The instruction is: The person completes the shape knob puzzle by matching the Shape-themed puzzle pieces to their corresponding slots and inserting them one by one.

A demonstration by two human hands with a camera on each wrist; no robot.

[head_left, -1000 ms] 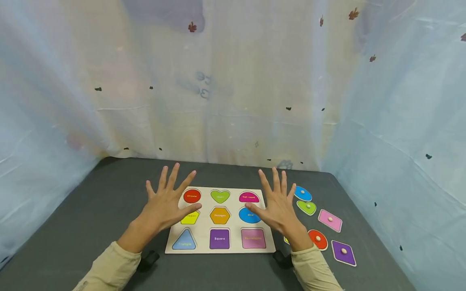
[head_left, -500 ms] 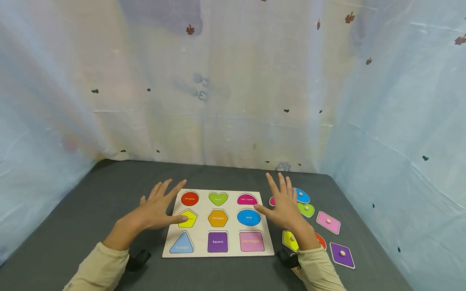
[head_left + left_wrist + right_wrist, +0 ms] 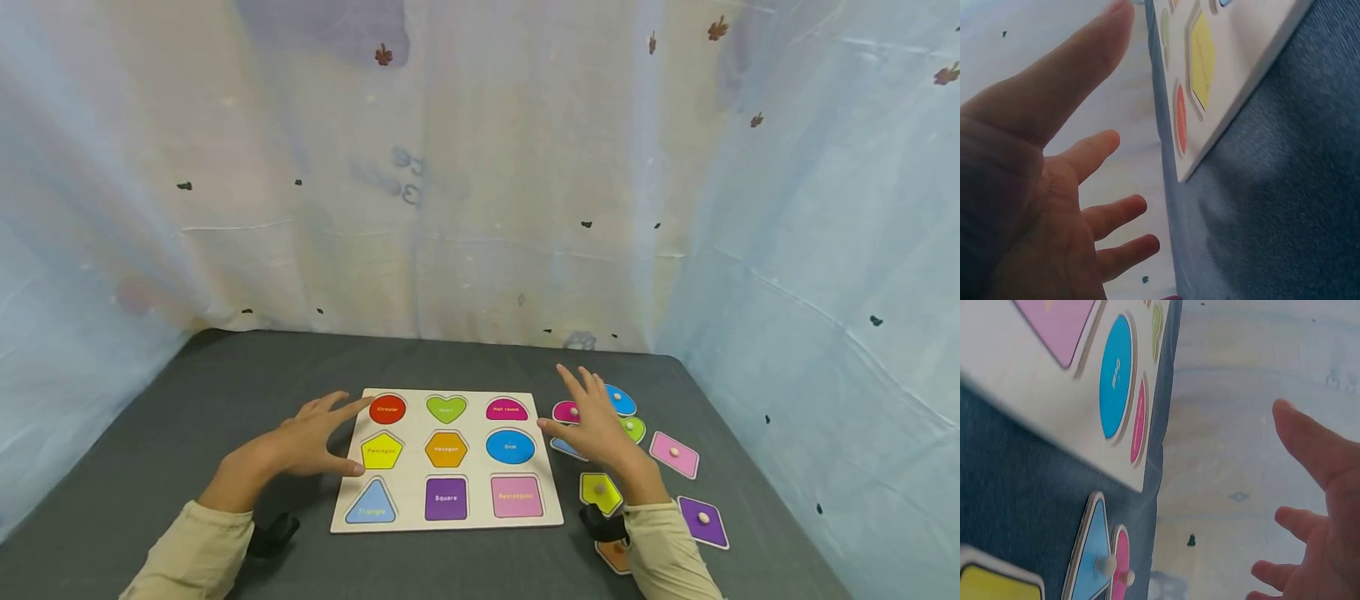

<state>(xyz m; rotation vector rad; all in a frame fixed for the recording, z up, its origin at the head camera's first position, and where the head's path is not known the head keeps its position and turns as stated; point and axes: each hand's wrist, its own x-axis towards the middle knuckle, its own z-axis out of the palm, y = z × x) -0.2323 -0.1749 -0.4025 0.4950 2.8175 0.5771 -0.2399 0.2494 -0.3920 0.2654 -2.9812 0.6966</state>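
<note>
Beside the board (image 3: 410,500), both hands (image 3: 311,437) (image 3: 600,429) spread empty fingers (image 3: 1116,217); only the head view shows the purple piece (image 3: 702,527).

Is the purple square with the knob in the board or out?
Out: the purple square piece lies on the table, right of the board, its knob facing up.

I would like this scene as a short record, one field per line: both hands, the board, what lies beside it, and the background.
Left hand: left hand, fingers apart, holding nothing, at the left edge of the board
Right hand: right hand, raised near the board's right edge, holding nothing
Board: flat on the dark table, three rows of three labelled shapes
Right of board: blue oval, magenta half round, green heart, blue triangle, pink rectangle, yellow pentagon, purple square, orange hexagon
Background: pale hanging sheet
</note>
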